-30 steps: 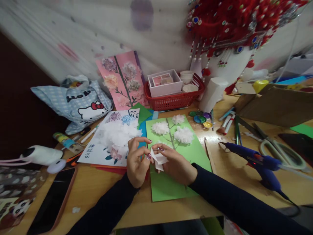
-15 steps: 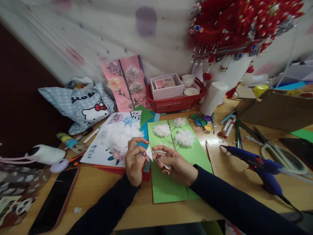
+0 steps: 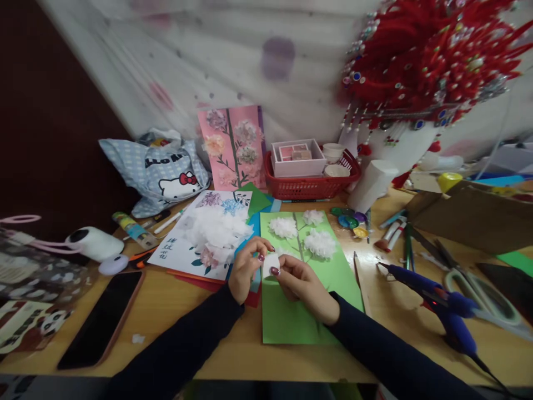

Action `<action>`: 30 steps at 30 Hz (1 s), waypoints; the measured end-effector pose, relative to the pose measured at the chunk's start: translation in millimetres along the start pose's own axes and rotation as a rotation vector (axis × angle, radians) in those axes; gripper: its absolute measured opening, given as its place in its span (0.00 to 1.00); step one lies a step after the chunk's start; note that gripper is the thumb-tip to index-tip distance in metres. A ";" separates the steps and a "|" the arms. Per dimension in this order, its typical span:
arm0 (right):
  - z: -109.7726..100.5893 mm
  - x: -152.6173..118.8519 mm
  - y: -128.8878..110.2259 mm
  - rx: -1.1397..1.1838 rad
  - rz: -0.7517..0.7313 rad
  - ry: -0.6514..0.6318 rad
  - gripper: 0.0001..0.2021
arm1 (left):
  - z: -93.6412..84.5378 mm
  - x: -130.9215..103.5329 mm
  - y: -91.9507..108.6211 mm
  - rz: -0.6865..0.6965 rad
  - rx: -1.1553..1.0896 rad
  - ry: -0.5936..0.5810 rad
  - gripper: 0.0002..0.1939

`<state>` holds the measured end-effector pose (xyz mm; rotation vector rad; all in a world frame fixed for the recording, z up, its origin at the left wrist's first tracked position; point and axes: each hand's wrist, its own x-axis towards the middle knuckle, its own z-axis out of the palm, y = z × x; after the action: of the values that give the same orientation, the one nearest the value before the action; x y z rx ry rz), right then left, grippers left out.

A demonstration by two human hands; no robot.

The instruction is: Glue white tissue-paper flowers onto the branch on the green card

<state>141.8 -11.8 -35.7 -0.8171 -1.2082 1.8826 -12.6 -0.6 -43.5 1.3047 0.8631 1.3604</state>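
Observation:
A small white paper piece (image 3: 270,265) is held up between my two hands, over the left edge of the green sheet (image 3: 287,322). My right hand (image 3: 303,283) pinches it from the right, thumb in front. At its left side my left hand (image 3: 247,269) has its fingers bent and closed against the edge. White ruffled paper flowers (image 3: 320,243) and a grey-green stem stand out on the green sheet's upper part. Left of my hands, a heap of thin white paper (image 3: 219,230) lies on a white sheet with drawn flowers (image 3: 172,255).
Blue glue gun (image 3: 433,294) and scissors (image 3: 478,289) lie at right. Behind are a red basket (image 3: 312,188), a pink flower picture (image 3: 222,158) and a white roll (image 3: 372,186). A phone (image 3: 102,319) and checked bag (image 3: 158,172) are at left.
The white piece has turned from a narrow pointed shape to a broader, flatter one between my hands. The view has shifted, so the objects behind appear further right and slightly lower.

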 end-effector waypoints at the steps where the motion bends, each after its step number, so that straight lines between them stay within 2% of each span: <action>1: -0.5 -0.2 0.8 -0.044 -0.040 0.021 0.20 | -0.2 0.2 -0.7 -0.013 0.003 0.007 0.08; 6: -1.9 -3.3 3.7 -0.201 -0.181 0.094 0.19 | 5.7 0.5 12.7 -0.201 0.014 -0.012 0.13; 10: -2.4 -3.8 4.9 -0.284 -0.243 0.155 0.18 | 10.3 2.3 18.5 -0.269 -0.102 0.073 0.16; 18: -1.7 -3.3 -1.5 -0.142 -0.081 0.159 0.19 | 7.9 6.9 7.7 -0.382 -0.347 0.137 0.24; 23: 1.6 -3.0 -5.6 -0.140 -0.099 0.186 0.20 | 8.5 7.3 7.6 -0.456 -0.352 0.081 0.26; 30: -1.8 0.8 2.4 -0.151 -0.165 0.289 0.17 | 7.3 8.5 8.2 -0.471 -0.299 0.066 0.25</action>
<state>142.3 -11.0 -38.7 -1.0007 -1.2042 1.4965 -6.2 4.7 -32.5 0.7689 0.9031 1.1072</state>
